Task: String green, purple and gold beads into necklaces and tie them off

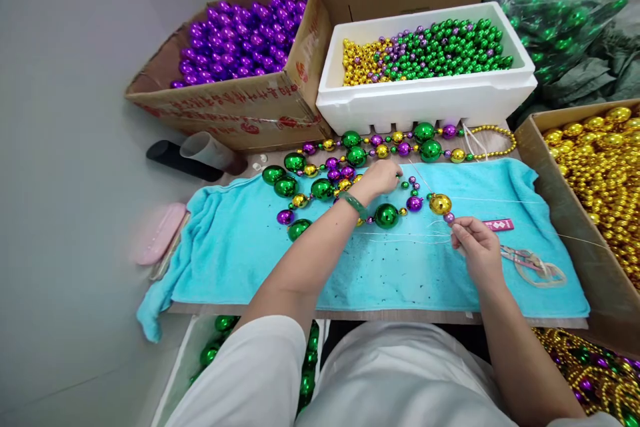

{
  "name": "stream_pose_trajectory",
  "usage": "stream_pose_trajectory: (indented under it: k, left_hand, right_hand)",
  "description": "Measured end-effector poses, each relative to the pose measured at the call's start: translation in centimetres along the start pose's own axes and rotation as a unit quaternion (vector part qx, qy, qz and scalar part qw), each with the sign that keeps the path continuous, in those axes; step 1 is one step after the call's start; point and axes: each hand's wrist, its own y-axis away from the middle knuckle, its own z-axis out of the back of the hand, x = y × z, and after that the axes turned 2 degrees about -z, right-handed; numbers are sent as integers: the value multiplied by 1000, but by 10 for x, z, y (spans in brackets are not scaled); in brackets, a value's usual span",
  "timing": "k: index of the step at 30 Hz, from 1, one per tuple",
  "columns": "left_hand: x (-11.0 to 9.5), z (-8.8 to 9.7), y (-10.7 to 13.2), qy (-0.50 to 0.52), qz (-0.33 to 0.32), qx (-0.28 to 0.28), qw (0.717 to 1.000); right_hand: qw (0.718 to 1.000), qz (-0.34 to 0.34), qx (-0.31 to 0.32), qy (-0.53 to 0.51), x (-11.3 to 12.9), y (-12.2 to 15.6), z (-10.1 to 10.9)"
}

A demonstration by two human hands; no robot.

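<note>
My left hand [384, 177], a green bangle [354, 204] on its wrist, reaches over the turquoise towel [230, 260]. Its fingers are pinched together, with a bit of green at the tips that looks like a small bead. Just right of them lie a few loose small beads [413, 182]. My right hand [477, 240] is closed on the thin white string beside a small light-purple bead [449, 218]. Above that bead sits a large gold bead [441, 204]. A strung row with a purple bead [415, 203] and a big green bead [387, 215] runs left, partly under my left forearm.
Behind the towel stand a carton of purple beads [300, 90] and a white foam box [425, 103] of small beads. A carton of gold beads [535, 147] borders the right side. Scissors [525, 258] and a pink case [161, 233] lie near the towel's ends.
</note>
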Motion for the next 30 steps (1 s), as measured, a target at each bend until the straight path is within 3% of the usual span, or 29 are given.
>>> stream_pose_trajectory:
  k: [2,4,5,7,9,11,13,17,20,26,30]
  left_hand:
    - [-4,4,4,28,2,-28,999]
    - [-10,11,15,167,25,-61,984]
    - [-13,15,22,275,44,-67,958]
    - [-19,20,40,496,86,-52,862]
    - [-24,23,55,624,116,-29,772]
    - [-28,25,67,678,134,-28,722]
    - [-30,26,73,700,140,-32,699]
    - [-33,28,77,717,143,-45,681]
    - [-32,28,77,713,140,-56,685]
    - [-39,12,85,631,71,-157,757]
    - [-52,-8,97,611,50,-113,782]
  right_hand:
    - [1000,4,-5,16,3,2,1]
    - [999,5,-10,31,5,4,0]
    - [999,3,-11,36,6,5,-1]
    - [999,2,-10,43,8,6,-4]
    - [999,3,-7,48,10,6,-9]
    - [999,5,-4,52,10,6,-13]
    - [999,5,-4,53,10,6,-16]
    - [999,4,-7,54,9,8,-18]
    - [998,2,-9,60,8,9,-17]
    - [997,0,-2,75,3,10,-15]
    - [998,-32,22,41,-5,10,-19]
